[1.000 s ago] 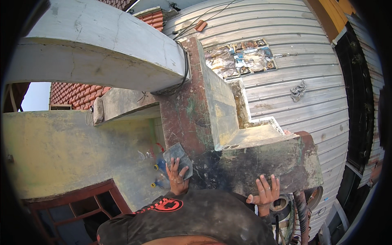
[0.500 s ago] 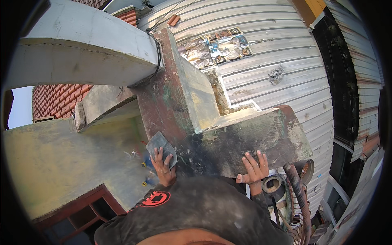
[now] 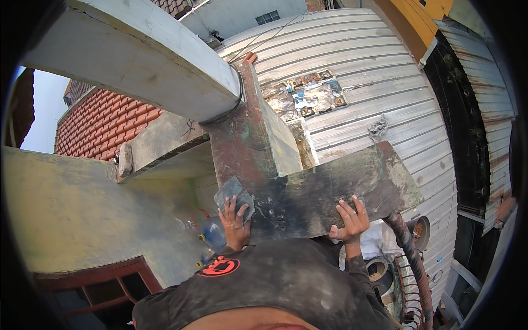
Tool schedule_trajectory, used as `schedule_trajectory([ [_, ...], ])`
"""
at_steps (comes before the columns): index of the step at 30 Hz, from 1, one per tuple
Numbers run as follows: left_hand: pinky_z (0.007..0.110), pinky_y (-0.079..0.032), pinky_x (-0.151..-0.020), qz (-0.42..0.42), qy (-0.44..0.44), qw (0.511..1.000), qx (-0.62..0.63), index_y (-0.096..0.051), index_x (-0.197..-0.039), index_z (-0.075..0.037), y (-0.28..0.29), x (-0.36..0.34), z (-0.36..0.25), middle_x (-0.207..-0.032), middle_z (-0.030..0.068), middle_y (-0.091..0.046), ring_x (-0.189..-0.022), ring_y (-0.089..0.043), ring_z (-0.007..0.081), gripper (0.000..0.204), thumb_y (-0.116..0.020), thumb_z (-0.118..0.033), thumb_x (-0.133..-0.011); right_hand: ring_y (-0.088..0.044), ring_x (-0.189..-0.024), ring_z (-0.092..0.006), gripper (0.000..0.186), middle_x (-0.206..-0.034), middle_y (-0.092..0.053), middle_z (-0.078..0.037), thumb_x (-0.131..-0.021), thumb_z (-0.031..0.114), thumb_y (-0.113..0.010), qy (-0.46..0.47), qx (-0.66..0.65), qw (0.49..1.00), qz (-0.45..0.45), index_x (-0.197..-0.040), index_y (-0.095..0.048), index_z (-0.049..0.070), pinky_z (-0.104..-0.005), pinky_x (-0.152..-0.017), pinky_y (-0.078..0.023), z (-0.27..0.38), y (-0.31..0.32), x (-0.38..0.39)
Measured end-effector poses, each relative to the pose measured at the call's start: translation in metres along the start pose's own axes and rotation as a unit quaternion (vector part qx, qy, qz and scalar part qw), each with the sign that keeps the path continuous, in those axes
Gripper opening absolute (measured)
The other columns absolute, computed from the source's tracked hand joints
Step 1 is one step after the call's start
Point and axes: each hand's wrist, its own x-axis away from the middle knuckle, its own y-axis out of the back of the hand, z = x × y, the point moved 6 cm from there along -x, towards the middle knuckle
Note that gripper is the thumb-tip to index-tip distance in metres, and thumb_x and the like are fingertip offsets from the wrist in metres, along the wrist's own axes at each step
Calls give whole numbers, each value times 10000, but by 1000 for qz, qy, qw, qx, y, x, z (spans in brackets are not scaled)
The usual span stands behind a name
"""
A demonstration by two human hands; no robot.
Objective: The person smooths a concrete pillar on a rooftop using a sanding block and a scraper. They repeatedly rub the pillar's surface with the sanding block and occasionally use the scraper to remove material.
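My left hand (image 3: 237, 224) holds a thin grey square sheet (image 3: 230, 191), which looks like sandpaper, against the near left corner of a concrete ledge (image 3: 308, 201). Its fingers lie over the sheet, and the thumb side is partly hidden. Farther right, my right hand (image 3: 351, 223) rests on the near edge of the same ledge with fingers spread and nothing in them. Dark, worn paint with patches of green and dull red covers the ledge top.
A pale beam (image 3: 165, 60) comes in from the upper left, with a black cable (image 3: 240, 93) around its end. Corrugated metal roofing (image 3: 401, 93) lies beyond the ledge. A twisted brown pole (image 3: 410, 250) stands at right; clear blue bottles (image 3: 213, 234) are below left.
The view has tilted, so the ledge and beam sit slightly farther right. Both hands keep about the same places on the ledge, with the grey sheet still under the left fingers.
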Motion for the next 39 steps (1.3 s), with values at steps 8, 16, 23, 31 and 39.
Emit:
schedule_trajectory([
  [8, 665, -118, -1185, -4, 1, 1000, -1, -570, -1326, -198, -3, 1, 0, -1617, 106, -329, -1538, -204, 372, 548, -735, -132, -808, -661, -1150, -385, 571, -990, -763, -89, -885, 523, -467, -1, -5, 1000, -17, -913, -769, 38, -537, -971, -518, 0, 4, 0],
  [16, 661, -118, -1185, -9, -5, 1000, -9, -560, -1346, -203, -2, 3, -1, -1622, 101, -323, -1539, -199, 370, 537, -726, -149, -838, -675, -1133, -364, 572, -990, -765, -63, -874, 541, -485, 4, -11, 999, -38, -904, -775, 49, -527, -942, -541, -1, 5, 3],
  [23, 667, -115, -1182, -15, -9, 1000, -13, -552, -1359, -207, -2, 5, -1, -1620, 100, -323, -1540, -195, 369, 526, -711, -158, -860, -680, -1124, -380, 549, -965, -766, -89, -866, 510, -492, 13, -15, 999, -44, -896, -765, 34, -517, -950, -535, 2, 7, 1],
  [31, 689, -125, -1173, -12, -11, 999, -33, -532, -1371, -211, -4, 6, 3, -1623, 92, -303, -1541, -187, 363, 527, -703, -171, -873, -682, -1123, -348, 470, -967, -763, -60, -843, 484, -558, 7, -20, 998, -60, -886, -762, 63, -487, -919, -561, 6, 7, 0],
  [39, 689, -114, -1166, -48, -10, 999, 23, -553, -1350, -164, 3, 3, 0, -1581, 100, -391, -1534, -227, 350, 420, -632, -131, -939, -687, -1112, -338, 437, -958, -759, -44, -852, 467, -561, 2, 2, 998, -68, -896, -752, 76, -447, -893, -567, 11, 9, -5],
])
